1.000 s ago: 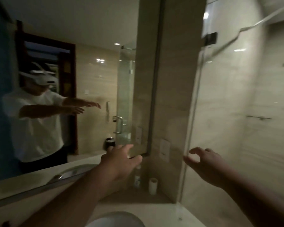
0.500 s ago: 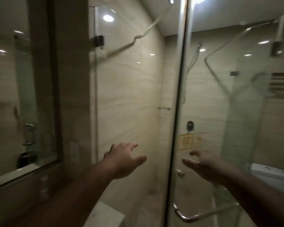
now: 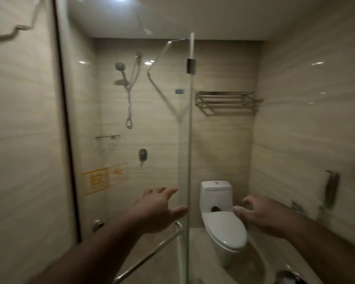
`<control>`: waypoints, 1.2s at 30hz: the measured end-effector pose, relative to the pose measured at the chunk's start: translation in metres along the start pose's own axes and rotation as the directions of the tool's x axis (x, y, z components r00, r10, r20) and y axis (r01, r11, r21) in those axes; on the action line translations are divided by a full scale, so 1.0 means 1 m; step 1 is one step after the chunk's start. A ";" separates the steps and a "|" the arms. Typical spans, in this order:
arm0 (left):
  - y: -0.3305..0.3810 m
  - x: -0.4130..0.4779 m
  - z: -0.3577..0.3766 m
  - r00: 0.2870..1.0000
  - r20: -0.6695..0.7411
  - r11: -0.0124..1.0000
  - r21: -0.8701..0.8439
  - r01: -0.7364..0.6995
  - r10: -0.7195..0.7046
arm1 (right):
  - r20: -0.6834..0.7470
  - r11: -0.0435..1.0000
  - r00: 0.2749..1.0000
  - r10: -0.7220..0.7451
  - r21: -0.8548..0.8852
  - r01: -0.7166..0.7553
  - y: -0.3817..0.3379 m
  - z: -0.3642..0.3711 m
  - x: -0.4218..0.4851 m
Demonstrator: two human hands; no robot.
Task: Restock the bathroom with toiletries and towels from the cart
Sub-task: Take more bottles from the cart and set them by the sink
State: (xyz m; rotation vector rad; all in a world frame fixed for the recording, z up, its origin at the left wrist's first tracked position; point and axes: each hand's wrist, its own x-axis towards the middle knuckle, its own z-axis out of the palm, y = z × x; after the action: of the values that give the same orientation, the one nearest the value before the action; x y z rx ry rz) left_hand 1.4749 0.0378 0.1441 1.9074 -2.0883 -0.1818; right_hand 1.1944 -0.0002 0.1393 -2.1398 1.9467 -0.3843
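Head view: dim tiled bathroom, frame slightly blurred. Left grip, a bare hand, is stretched forward with fingers spread and nearly straight, holding nothing; its thumb tip lies at the edge of the glass shower door, contact cannot be told. Right grip, also bare, is raised to the right of that glass edge, fingers loosely curled, thumb out, nothing in it; in the picture it overlaps the right side of the toilet, whose lid is down. The door's metal handle bar runs diagonally below the left forearm. Behind the glass: shower head on a rail with hose, a small glass shelf, a mixer valve, yellow stickers on the glass. A metal towel rack is mounted on the back wall above the toilet. A blurred metal fitting sits on the right wall. Where the towels, toiletries and cart are cannot be told from this view.
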 end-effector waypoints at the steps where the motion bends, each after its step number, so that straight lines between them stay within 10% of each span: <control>1: 0.018 0.010 0.008 0.999 0.028 0.999 0.009 -0.036 0.036 | -0.013 0.999 0.999 0.048 -0.019 -0.049 0.020 -0.007 -0.004; 15: 0.231 0.148 0.117 0.828 0.185 0.848 -0.152 -0.507 0.529 | -0.164 0.756 0.752 0.638 -0.054 -0.653 0.219 -0.083 -0.083; 28: 0.441 0.158 0.203 0.482 0.165 0.509 -0.309 -0.803 0.860 | -0.258 0.385 0.351 0.900 0.094 -0.918 0.335 -0.106 -0.196; 36: 0.596 0.098 0.240 0.278 0.194 0.334 -0.382 -0.862 0.941 | -0.323 0.297 0.232 0.918 0.169 -0.940 0.431 -0.135 -0.299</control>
State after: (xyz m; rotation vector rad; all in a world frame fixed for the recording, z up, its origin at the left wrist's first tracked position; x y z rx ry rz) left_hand 0.8290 -0.0214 0.1071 0.2563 -2.9229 -0.4977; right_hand 0.7188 0.2572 0.1084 -0.4906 3.0245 -0.4638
